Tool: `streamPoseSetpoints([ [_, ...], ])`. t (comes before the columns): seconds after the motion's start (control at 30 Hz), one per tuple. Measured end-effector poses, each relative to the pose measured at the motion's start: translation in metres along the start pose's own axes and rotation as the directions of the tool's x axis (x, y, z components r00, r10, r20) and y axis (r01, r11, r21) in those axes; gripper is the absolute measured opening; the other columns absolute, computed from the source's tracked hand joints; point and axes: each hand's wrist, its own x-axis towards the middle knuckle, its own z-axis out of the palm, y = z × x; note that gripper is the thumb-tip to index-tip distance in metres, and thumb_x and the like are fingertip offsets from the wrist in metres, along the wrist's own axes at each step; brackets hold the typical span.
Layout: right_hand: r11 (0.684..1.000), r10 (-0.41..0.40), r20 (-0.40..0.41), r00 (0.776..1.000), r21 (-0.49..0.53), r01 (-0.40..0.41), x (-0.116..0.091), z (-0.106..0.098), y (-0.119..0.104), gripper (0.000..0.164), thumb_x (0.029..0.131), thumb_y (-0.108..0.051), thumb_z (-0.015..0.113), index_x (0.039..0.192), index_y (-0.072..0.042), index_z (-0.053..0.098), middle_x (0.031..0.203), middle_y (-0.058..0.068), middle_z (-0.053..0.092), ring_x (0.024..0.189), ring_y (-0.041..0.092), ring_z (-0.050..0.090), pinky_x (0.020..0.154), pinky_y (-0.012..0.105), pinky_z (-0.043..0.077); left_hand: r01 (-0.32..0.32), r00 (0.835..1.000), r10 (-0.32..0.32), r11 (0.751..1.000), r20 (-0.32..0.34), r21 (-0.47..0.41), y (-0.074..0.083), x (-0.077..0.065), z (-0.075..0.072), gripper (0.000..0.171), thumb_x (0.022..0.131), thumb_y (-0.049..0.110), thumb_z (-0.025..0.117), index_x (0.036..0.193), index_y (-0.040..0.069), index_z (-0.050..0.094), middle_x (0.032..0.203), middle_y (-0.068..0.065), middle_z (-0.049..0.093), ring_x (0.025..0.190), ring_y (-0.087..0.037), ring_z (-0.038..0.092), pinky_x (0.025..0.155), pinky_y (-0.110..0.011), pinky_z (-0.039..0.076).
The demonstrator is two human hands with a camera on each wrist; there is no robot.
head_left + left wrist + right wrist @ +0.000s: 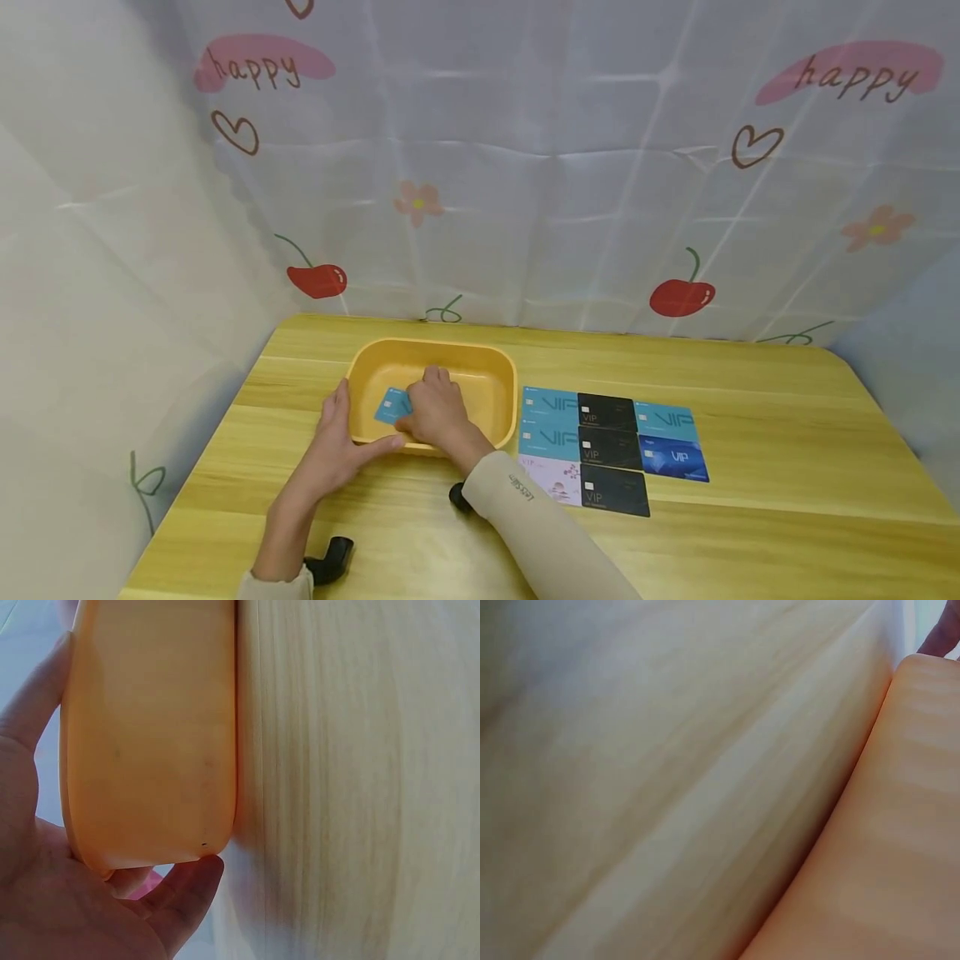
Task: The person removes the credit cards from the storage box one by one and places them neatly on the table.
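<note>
A yellow plastic basin (491, 367) stands on the wooden table. My left hand (333, 442) holds its near left corner, thumb along the front and fingers at the left end; in the left wrist view the fingers (187, 892) bend round the basin's end wall (150, 750). Inside the basin is my right hand (437, 410), fingers curled down, pinching the right part of a light blue card (392, 406). That part of the card is covered by the hand. The right wrist view shows the basin's outer wall (885, 825), but the right hand's grip is hidden there.
To the basin's right, several VIP cards lie edge to edge: light blue (551, 402), black (609, 448), dark blue (675, 458) and a pink one (558, 479) partly behind the right sleeve (532, 517). A printed curtain (525, 233) hangs behind the table (787, 433).
</note>
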Motion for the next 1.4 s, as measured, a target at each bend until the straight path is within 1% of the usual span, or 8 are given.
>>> streamPoseSetpoints([
  [0.2,0.996,-0.045,0.029,0.999,-0.073,0.047,-0.0012,-0.0014,-0.001,0.027,0.086,-0.039,0.074,0.082,-0.014,0.067,0.093,0.002,0.05,0.089,0.019,0.044,0.079,0.037,0.042,-0.008,1.0,0.008,1.0,0.002,0.004,0.0005,-0.0005,-0.0015,0.126,0.08,0.048,0.079,0.155,-0.004,-0.007,0.156,-0.028,0.003,0.142,-0.045,0.014,0.11,-0.06,0.022],
  [0.37,0.996,-0.018,0.023,1.0,-0.087,0.02,-0.0025,0.0007,-0.0011,0.03,0.092,-0.04,0.069,0.098,-0.01,0.072,0.102,0.006,0.05,0.096,0.022,0.045,0.084,0.037,0.042,-0.015,1.0,0.015,1.0,0.002,-0.001,-0.0002,-0.0007,0.0,0.127,0.079,0.051,0.08,0.155,-0.004,-0.007,0.156,-0.028,0.005,0.141,-0.045,0.016,0.11,-0.06,0.023],
  [0.5,0.997,0.009,0.015,1.0,-0.081,-0.007,-0.002,0.0032,0.0002,0.044,0.089,-0.048,0.07,0.111,-0.01,0.069,0.107,0.008,0.049,0.099,0.023,0.043,0.083,0.036,0.04,-0.01,1.0,0.01,1.0,0.003,-0.001,-0.0007,-0.0006,0.0009,0.129,0.078,0.052,0.08,0.155,-0.003,-0.007,0.156,-0.028,0.004,0.141,-0.044,0.017,0.11,-0.06,0.023],
  [0.73,0.998,0.003,0.006,1.0,-0.065,-0.002,-0.0008,0.0029,0.0014,0.042,0.086,-0.046,0.075,0.11,-0.012,0.071,0.102,0.004,0.051,0.096,0.022,0.044,0.081,0.036,0.04,-0.003,1.0,0.003,1.0,0.0,0.011,-0.0003,-0.0001,0.0003,0.128,0.078,0.052,0.08,0.155,-0.004,-0.007,0.156,-0.027,0.005,0.141,-0.044,0.017,0.11,-0.06,0.023],
  [1.03,0.998,-0.009,0.021,1.0,-0.066,0.01,0.0014,0.0,-0.0006,0.031,0.087,-0.041,0.074,0.094,-0.011,0.072,0.095,0.005,0.053,0.09,0.022,0.047,0.081,0.036,0.044,-0.023,1.0,0.023,1.0,-0.008,0.002,0.0018,0.0,-0.0013,0.126,0.08,0.048,0.08,0.154,-0.005,-0.006,0.155,-0.029,0.005,0.142,-0.045,0.015,0.11,-0.06,0.022],
  [1.17,0.998,-0.011,-0.021,1.0,-0.067,0.009,0.0015,0.0016,0.0001,0.032,0.089,-0.039,0.073,0.098,-0.008,0.072,0.097,0.006,0.056,0.093,0.023,0.051,0.081,0.037,0.047,-0.02,1.0,0.02,1.0,-0.01,0.003,0.0018,0.0002,-0.001,0.126,0.079,0.049,0.08,0.154,-0.005,-0.006,0.155,-0.029,0.006,0.141,-0.045,0.016,0.11,-0.06,0.023],
  [1.27,0.998,-0.004,-0.048,0.999,-0.067,0.001,0.001,0.002,0.0005,0.04,0.089,-0.04,0.073,0.11,-0.007,0.07,0.103,0.007,0.058,0.098,0.024,0.054,0.084,0.039,0.048,-0.016,1.0,0.016,1.0,-0.011,0.007,0.0017,0.0003,-0.0008,0.127,0.079,0.049,0.08,0.154,-0.005,-0.006,0.155,-0.029,0.006,0.141,-0.045,0.017,0.11,-0.06,0.024],
  [1.4,0.999,0.016,-0.039,0.999,-0.048,-0.018,0.0012,0.0031,0.0017,0.047,0.086,-0.045,0.076,0.112,-0.007,0.069,0.107,0.007,0.056,0.098,0.023,0.05,0.086,0.038,0.045,-0.009,1.0,0.009,1.0,-0.01,0.009,0.0014,0.0004,-0.0002,0.127,0.079,0.049,0.08,0.155,-0.005,-0.006,0.155,-0.028,0.006,0.14,-0.044,0.018,0.11,-0.06,0.024],
])
